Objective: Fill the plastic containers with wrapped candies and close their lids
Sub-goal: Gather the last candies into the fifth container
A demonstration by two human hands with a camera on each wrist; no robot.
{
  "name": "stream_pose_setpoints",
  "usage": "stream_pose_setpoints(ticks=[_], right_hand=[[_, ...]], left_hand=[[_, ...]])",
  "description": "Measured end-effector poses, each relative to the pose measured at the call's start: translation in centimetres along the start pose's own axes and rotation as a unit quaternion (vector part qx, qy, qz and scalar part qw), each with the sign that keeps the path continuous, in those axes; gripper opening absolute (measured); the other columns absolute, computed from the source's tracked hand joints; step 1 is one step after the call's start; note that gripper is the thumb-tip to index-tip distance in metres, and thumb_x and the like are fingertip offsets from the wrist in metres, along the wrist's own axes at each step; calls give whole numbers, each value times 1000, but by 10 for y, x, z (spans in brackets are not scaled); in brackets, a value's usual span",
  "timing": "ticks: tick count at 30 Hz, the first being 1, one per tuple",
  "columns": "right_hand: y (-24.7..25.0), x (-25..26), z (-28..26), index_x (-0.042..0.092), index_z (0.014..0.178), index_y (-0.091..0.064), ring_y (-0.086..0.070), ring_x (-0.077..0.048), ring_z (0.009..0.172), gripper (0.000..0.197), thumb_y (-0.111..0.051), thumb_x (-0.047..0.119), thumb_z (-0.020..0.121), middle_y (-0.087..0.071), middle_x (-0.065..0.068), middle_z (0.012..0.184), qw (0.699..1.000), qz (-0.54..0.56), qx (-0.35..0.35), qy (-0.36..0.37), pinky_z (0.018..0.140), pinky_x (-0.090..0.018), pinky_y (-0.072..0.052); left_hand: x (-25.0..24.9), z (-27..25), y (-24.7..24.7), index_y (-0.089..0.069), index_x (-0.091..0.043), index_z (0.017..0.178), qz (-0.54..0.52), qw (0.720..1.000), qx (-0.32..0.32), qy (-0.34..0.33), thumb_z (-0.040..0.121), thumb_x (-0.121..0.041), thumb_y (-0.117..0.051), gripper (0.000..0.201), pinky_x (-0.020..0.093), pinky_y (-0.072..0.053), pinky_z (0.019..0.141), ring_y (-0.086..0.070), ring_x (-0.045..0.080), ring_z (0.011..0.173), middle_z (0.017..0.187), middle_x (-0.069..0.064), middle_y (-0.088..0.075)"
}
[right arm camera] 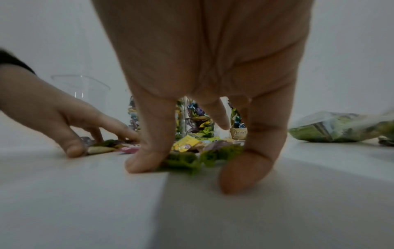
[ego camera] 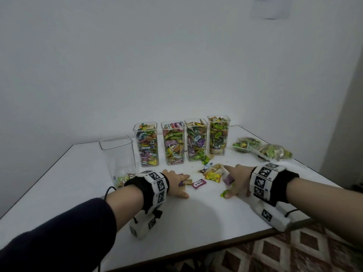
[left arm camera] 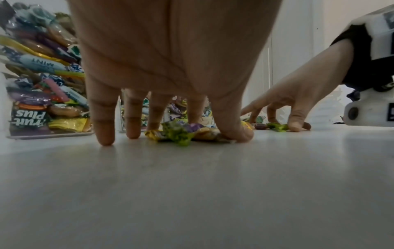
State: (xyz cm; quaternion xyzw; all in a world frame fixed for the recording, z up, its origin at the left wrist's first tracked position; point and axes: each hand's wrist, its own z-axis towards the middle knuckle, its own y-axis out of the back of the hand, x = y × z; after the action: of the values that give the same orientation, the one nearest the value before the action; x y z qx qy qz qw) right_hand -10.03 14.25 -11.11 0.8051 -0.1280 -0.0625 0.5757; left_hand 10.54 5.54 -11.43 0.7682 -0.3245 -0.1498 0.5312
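Observation:
Loose wrapped candies (ego camera: pixel 213 176) lie mid-table in front of a row of clear containers packed with candies (ego camera: pixel 172 142). A fifth container (ego camera: pixel 117 154) at the left holds only a few candies at its bottom. My left hand (ego camera: pixel 183 188) arches over a small heap, pinching green and gold candies (left arm camera: pixel 181 134) between thumb and fingers. My right hand (ego camera: pixel 230 186) is spread over the pile, index finger straight. Its thumb (right arm camera: pixel 147 160) presses a green candy (right arm camera: pixel 183 161) on the table. No lids are in view.
Two clear bags of candies (ego camera: pixel 247 144) (ego camera: pixel 274 152) lie at the back right. A pink candy (ego camera: pixel 198 183) sits between my hands. The white table (ego camera: pixel 196 222) ends near me above a patterned floor (ego camera: pixel 294 252). The wall stands close behind the containers.

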Motion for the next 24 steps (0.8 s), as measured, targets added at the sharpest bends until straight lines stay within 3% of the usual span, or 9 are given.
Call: stream_pose_setpoints(ticks=[3, 6, 11, 15, 18, 21, 24], right_hand=[[3, 10, 11, 12, 146, -21, -52, -27, 118, 103, -75, 54, 69, -50, -11, 133, 999, -38, -33, -5, 82, -29, -43], [9, 13, 23, 17, 149, -17, -49, -28, 124, 100, -75, 48, 73, -50, -11, 137, 999, -8, -32, 17, 94, -33, -43], [8, 14, 31, 26, 144, -36, -52, -24, 119, 77, -73, 41, 77, -57, -4, 130, 997, -13, -37, 73, 94, -27, -40], [5, 14, 33, 23, 128, -53, -53, -22, 112, 56, -75, 35, 77, -60, -3, 122, 993, -15, -71, 93, 88, -25, -39], [4, 16, 33, 19, 114, -62, -53, -20, 110, 36, -73, 25, 80, -61, -2, 118, 991, -16, -95, 92, 85, -23, -40], [5, 17, 31, 16, 114, -64, -56, -20, 110, 28, -63, 15, 86, -62, -4, 119, 990, -18, -121, 70, 85, -22, -43], [9, 18, 28, 9, 119, -63, -61, -23, 104, 30, -56, 9, 89, -63, -9, 118, 991, -14, -128, 33, 78, -24, -48]], left_hand=[[-1, 3, 0, -8, -30, 152, -15, 999, -26, 14, 85, -65, -49, 86, 41, -31, 105, -29, 36, 134, 147, 18, -27], [-2, 7, 2, -8, -38, 150, -29, 999, -31, 8, 83, -65, -53, 85, 44, -32, 105, -29, 39, 133, 145, 19, -26], [-3, 11, 3, -25, -48, 144, -39, 995, -40, -77, 84, -58, -58, 69, 41, -37, 101, -37, 37, 121, 128, 15, -39], [-3, 9, 0, -40, -43, 138, -45, 992, -58, -105, 87, -50, -59, 55, 39, -37, 97, -40, 33, 115, 120, 12, -43], [-5, 6, 0, -53, -29, 125, -63, 986, -84, -128, 87, -38, -64, 41, 32, -39, 91, -48, 31, 106, 106, 8, -43], [-4, 5, 0, -62, -20, 114, -80, 983, -112, -125, 87, -23, -67, 28, 26, -36, 82, -50, 26, 103, 98, 3, -42], [0, 7, 0, -66, -15, 108, -109, 979, -139, -102, 85, -13, -67, 23, 27, -45, 84, -56, 23, 105, 109, 2, -61]])
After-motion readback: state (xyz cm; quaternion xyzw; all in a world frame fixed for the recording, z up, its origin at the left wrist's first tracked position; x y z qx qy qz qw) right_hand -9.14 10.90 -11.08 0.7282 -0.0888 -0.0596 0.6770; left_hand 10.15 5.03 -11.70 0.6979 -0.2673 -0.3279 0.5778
